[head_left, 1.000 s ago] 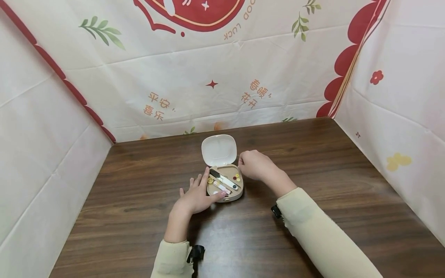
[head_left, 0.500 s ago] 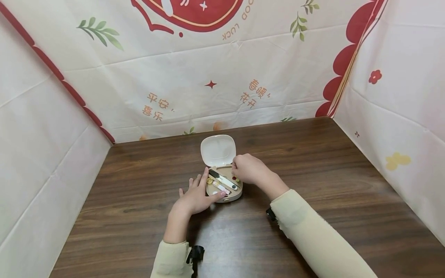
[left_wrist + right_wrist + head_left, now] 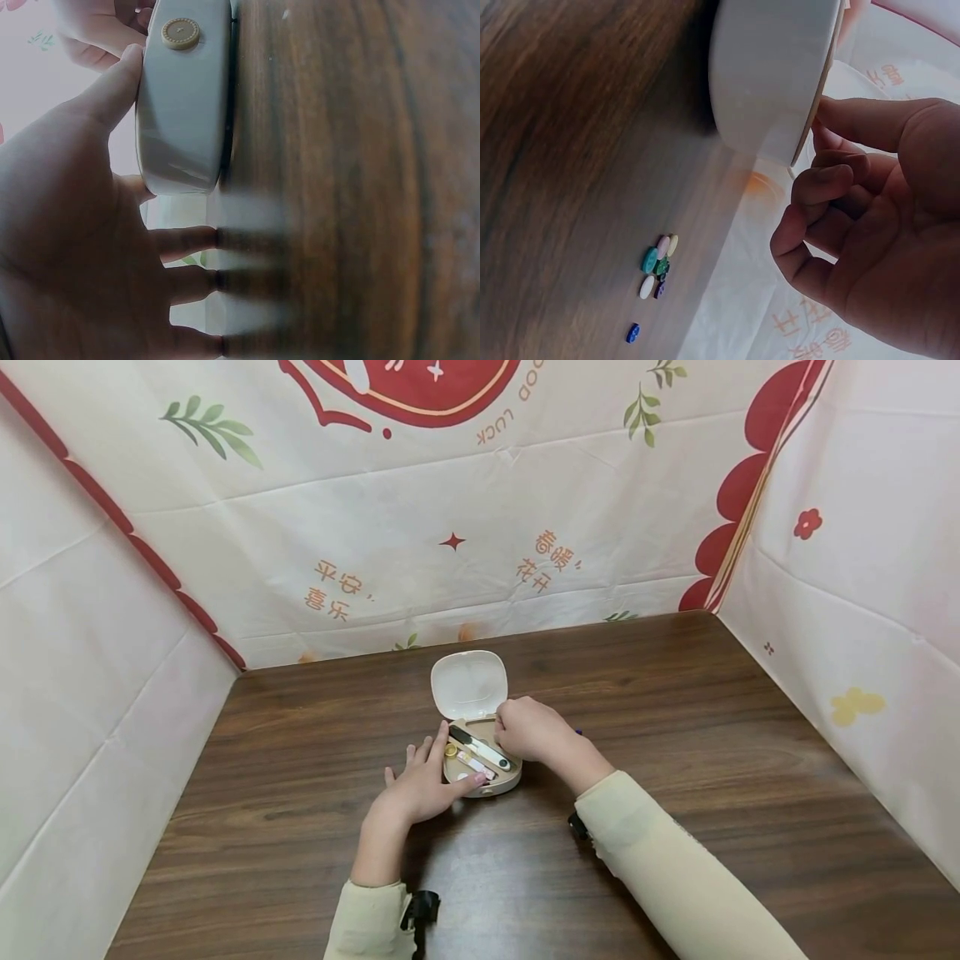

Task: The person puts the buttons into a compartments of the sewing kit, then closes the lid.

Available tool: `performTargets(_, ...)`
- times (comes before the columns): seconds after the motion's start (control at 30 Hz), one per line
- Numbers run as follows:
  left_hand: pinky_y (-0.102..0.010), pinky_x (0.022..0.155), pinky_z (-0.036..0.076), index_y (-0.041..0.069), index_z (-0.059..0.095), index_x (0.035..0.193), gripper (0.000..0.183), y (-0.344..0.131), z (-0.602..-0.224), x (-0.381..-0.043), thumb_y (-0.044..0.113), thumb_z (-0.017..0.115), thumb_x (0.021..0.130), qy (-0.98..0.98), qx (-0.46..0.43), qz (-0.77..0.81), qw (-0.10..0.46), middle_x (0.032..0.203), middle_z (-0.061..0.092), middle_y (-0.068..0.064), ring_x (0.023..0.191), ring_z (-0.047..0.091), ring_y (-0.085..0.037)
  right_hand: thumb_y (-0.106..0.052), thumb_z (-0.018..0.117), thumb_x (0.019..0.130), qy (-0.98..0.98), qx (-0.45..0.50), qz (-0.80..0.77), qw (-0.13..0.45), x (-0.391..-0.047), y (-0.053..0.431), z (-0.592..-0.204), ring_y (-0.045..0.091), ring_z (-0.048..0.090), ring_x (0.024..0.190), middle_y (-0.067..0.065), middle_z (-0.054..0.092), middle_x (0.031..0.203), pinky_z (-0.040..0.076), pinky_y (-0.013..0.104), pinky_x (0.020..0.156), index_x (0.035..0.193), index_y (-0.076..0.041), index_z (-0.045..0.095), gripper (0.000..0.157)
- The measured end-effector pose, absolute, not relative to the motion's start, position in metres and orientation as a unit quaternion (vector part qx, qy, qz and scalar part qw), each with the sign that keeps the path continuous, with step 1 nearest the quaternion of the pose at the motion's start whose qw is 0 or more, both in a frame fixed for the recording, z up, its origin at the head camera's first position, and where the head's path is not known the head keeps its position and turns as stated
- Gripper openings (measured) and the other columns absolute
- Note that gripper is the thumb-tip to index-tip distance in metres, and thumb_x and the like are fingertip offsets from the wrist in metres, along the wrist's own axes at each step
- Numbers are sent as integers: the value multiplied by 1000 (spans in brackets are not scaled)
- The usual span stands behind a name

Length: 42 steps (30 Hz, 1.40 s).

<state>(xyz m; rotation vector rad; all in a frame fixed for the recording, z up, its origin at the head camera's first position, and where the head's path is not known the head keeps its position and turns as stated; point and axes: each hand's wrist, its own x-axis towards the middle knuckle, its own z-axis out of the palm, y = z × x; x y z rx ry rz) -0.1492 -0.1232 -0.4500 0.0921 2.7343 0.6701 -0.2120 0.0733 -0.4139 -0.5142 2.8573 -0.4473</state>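
A cream sewing kit box (image 3: 510, 783) sits on the table with its white lid (image 3: 470, 683) raised. Inside lie a slim black-and-white tool (image 3: 480, 748), a gold ring-like piece (image 3: 451, 750) and a pale patterned strip (image 3: 476, 766). My left hand (image 3: 420, 787) steadies the box, straight fingers spread, thumb on the front rim and index finger along the left side. My right hand (image 3: 536, 729) reaches over the right rim into the right compartment, fingers bent. Its thumb and index tips (image 3: 832, 112) pass behind the rim, so I cannot tell whether they pinch anything.
Several coloured buttons (image 3: 650, 259) lie on the table right of the box, and a dark blue button (image 3: 633, 333) lies apart from them. The brown wooden table (image 3: 315, 727) meets printed white cloth walls (image 3: 390, 552) at the back and sides.
My right hand has moved left from beside the box to over its right compartment, now covering the red and yellow buttons seen there earlier. The left hand keeps its place on the box.
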Motion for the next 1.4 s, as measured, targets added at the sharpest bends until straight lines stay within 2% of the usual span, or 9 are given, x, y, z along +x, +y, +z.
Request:
performTargets(0.2,-78,108,8,35,-1,158,106,-123,-450,-149,82,50,79,958,33,234,162,163,22,-13,151,12,-42,-15,55,90,970,-166,-143,102,-212,72,-417,16,54,63,0,60,70,42,30,54,68,-16,58,22)
performTargets(0.53,-77,109,8,37,-3,157,107,-123,-452,-150,84,49,77,958,30,232,164,164,20,-12,152,11,-40,-13,53,91,971,-169,-137,100,-212,70,-417,15,48,56,-1,48,60,37,29,49,61,-16,50,31)
performTargets(0.9,-77,109,9,37,-3,157,107,-123,-452,-150,85,49,77,959,28,230,165,164,20,-12,152,11,-40,-14,58,88,969,-171,-159,85,-216,77,-413,15,52,58,0,57,67,40,28,52,67,-15,58,21)
performTargets(1.27,-77,109,10,34,0,158,105,-123,-450,-150,83,50,79,959,32,230,162,163,21,-13,151,12,-41,-17,57,90,970,-151,-170,87,-224,97,-406,16,57,64,1,63,72,44,30,58,75,-14,64,17)
performTargets(1.4,-77,109,10,34,-1,158,105,-123,-450,-149,82,50,79,958,31,232,164,164,21,-13,151,12,-41,-16,54,90,969,-139,-176,101,-225,105,-404,16,57,61,1,62,70,44,30,55,74,-15,63,18)
